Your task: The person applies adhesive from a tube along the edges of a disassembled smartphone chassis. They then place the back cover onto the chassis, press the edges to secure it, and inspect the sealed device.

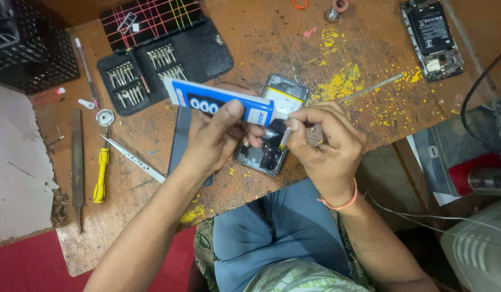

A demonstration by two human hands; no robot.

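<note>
Both hands [261,135] over half-hidden opened phone [277,103].

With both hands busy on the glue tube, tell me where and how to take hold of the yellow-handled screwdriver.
Take the yellow-handled screwdriver by its yellow handle, coming straight down from above. It lies flat on the wooden table, handle toward the near edge and shaft pointing away. The tweezers slant away on its right and the dark file lies to its left, so the handle looks free on both sides.

A worn brown wooden desk [250,43], scratched and spattered with yellow stains, fills the view under even light, with a red floor [28,265] below its left edge and what may be a pale grey slab [15,162] alongside.
</note>
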